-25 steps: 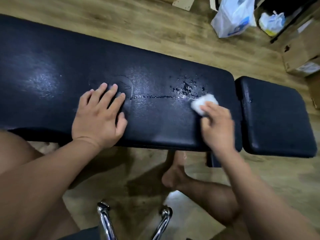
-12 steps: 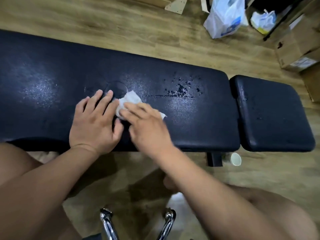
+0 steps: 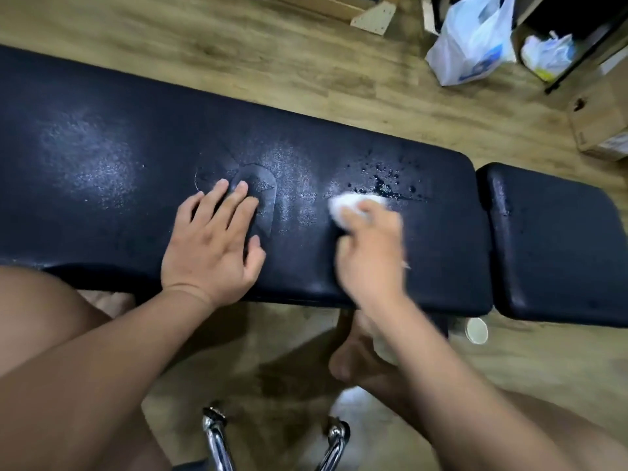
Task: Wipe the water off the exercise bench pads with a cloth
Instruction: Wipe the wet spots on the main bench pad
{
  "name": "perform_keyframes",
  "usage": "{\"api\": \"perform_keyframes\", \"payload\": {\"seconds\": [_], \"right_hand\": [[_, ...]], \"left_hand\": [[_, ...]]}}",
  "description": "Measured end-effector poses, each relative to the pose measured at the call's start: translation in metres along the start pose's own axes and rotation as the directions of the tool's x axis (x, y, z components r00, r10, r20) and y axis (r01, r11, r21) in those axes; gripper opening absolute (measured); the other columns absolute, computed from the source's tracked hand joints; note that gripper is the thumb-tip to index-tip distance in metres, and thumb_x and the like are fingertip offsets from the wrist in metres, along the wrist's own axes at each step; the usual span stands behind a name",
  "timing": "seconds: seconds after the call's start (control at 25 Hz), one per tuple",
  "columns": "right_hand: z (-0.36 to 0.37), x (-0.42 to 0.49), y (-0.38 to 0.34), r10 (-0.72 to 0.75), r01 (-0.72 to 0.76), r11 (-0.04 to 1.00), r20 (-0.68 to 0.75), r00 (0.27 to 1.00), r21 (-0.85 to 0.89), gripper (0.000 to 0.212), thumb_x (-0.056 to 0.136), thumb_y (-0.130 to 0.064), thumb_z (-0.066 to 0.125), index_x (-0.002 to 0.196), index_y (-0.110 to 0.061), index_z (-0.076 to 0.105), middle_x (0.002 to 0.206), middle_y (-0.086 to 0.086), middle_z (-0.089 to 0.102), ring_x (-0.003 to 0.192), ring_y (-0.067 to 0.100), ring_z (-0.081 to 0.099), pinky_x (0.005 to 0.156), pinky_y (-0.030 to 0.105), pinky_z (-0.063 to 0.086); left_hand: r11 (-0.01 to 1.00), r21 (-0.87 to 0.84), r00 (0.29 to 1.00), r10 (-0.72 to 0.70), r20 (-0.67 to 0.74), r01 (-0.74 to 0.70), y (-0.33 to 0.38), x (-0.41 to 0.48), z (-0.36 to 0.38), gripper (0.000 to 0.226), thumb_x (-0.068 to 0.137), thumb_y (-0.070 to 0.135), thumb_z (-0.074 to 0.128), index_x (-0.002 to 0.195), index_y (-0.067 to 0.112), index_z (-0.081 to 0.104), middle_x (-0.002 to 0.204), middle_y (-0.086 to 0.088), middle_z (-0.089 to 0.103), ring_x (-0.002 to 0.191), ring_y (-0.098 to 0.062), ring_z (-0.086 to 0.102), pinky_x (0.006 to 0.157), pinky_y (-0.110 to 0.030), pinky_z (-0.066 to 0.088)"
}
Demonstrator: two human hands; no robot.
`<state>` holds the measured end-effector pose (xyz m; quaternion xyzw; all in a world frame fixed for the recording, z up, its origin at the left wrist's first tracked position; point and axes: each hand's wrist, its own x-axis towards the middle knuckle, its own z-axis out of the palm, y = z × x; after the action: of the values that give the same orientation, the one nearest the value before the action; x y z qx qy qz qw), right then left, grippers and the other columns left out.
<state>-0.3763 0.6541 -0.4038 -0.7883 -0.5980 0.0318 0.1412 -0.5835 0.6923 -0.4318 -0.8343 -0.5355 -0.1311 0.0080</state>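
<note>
Left hand flat — right hand curled, blurred.

Most likely a room at home, used for exercise and storage: a black padded bench stands on a wood-look plank floor. Beyond the bench's far right end sit white plastic bags, a cardboard box and loose wooden boards; a paper cup sits just under its near edge

Bare forearms and bare knees show, a foot apparently unshod; the right grip is blurred.
</note>
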Motion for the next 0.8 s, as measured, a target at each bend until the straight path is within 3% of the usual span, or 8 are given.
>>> {"api": "perform_keyframes", "payload": {"seconds": [0.12, 0.24, 0.36, 0.44, 0.52, 0.6, 0.68, 0.8], "right_hand": [[0.022, -0.001, -0.080, -0.309, 0.292, 0.947, 0.134, 0.941, 0.136, 0.045, 0.076, -0.021, 0.048, 0.117, -0.023, 0.065, 0.129, 0.002, 0.054, 0.112, 0.028, 0.045, 0.094, 0.040, 0.042], [0.010, 0.014, -0.019, -0.363, 0.346, 0.922, 0.072, 0.929, 0.176, 0.043, 0.073, -0.017, 0.053, 0.113, -0.025, 0.067, 0.123, 0.004, 0.058, 0.107, 0.030, 0.053, 0.091, 0.039, 0.049], [-0.023, 0.019, 0.104, 0.031, -0.030, 0.999, -0.041, 0.999, 0.031, 0.046, 0.073, -0.022, 0.045, 0.112, -0.020, 0.069, 0.122, 0.008, 0.060, 0.105, 0.035, 0.057, 0.095, 0.037, 0.047], [-0.043, 0.032, 0.154, 0.355, -0.355, 0.935, -0.082, 0.931, 0.010, 0.051, 0.074, -0.025, 0.041, 0.115, -0.013, 0.069, 0.123, 0.012, 0.059, 0.109, 0.038, 0.055, 0.100, 0.038, 0.043], [-0.036, 0.041, 0.137, 0.496, -0.499, 0.867, -0.135, 0.858, 0.016, 0.052, 0.072, -0.021, 0.038, 0.112, -0.009, 0.069, 0.122, 0.016, 0.059, 0.110, 0.040, 0.050, 0.098, 0.034, 0.039], [-0.015, 0.040, 0.073, 0.377, -0.377, 0.926, -0.132, 0.917, 0.024, 0.051, 0.068, -0.018, 0.037, 0.106, -0.010, 0.070, 0.121, 0.014, 0.060, 0.107, 0.039, 0.050, 0.094, 0.035, 0.040], [0.012, 0.031, -0.008, 0.152, -0.144, 0.983, -0.072, 0.986, 0.111, 0.046, 0.068, -0.015, 0.041, 0.104, -0.017, 0.069, 0.125, 0.008, 0.058, 0.108, 0.035, 0.048, 0.095, 0.038, 0.040], [0.029, 0.019, -0.079, -0.247, 0.222, 0.950, 0.093, 0.964, 0.221, 0.044, 0.077, -0.016, 0.052, 0.119, -0.020, 0.065, 0.134, 0.004, 0.052, 0.117, 0.029, 0.043, 0.097, 0.041, 0.040]], "left_hand": [[0.999, -0.041, 1.000, -0.022, 0.014, 0.022, 0.001, -0.001, -0.001, 0.061, 0.086, 0.036, 0.037, 0.136, 0.002, 0.049, 0.145, -0.013, 0.052, 0.137, -0.034, 0.043, 0.112, -0.048, 0.029], [0.999, -0.037, 1.000, -0.021, 0.007, 0.022, 0.002, 0.001, -0.002, 0.059, 0.085, 0.035, 0.040, 0.133, 0.001, 0.049, 0.145, -0.013, 0.052, 0.137, -0.034, 0.043, 0.111, -0.049, 0.030], [0.999, -0.039, 1.000, -0.012, 0.005, 0.012, 0.000, 0.001, -0.002, 0.055, 0.085, 0.034, 0.041, 0.128, 0.002, 0.051, 0.143, -0.013, 0.053, 0.136, -0.035, 0.044, 0.111, -0.050, 0.031], [1.000, -0.026, 1.000, -0.007, 0.020, 0.008, 0.001, 0.001, -0.002, 0.054, 0.085, 0.034, 0.041, 0.127, 0.003, 0.053, 0.143, -0.013, 0.054, 0.136, -0.035, 0.045, 0.110, -0.050, 0.032], [1.000, -0.023, 1.000, -0.005, 0.025, 0.006, 0.000, 0.000, -0.002, 0.053, 0.085, 0.034, 0.041, 0.127, 0.003, 0.054, 0.143, -0.013, 0.054, 0.136, -0.035, 0.045, 0.110, -0.050, 0.032], [1.000, -0.021, 0.999, 0.000, 0.032, 0.001, 0.001, 0.000, -0.003, 0.054, 0.085, 0.034, 0.040, 0.127, 0.003, 0.054, 0.144, -0.013, 0.053, 0.136, -0.035, 0.044, 0.110, -0.050, 0.032], [1.000, -0.018, 0.999, -0.006, 0.037, 0.007, 0.000, 0.001, -0.005, 0.055, 0.086, 0.035, 0.039, 0.128, 0.002, 0.054, 0.144, -0.014, 0.053, 0.137, -0.035, 0.043, 0.110, -0.049, 0.031], [0.999, -0.029, 0.999, -0.027, 0.037, 0.028, 0.002, 0.001, -0.005, 0.060, 0.086, 0.036, 0.039, 0.133, 0.001, 0.051, 0.144, -0.014, 0.052, 0.138, -0.034, 0.042, 0.111, -0.048, 0.029]]}}
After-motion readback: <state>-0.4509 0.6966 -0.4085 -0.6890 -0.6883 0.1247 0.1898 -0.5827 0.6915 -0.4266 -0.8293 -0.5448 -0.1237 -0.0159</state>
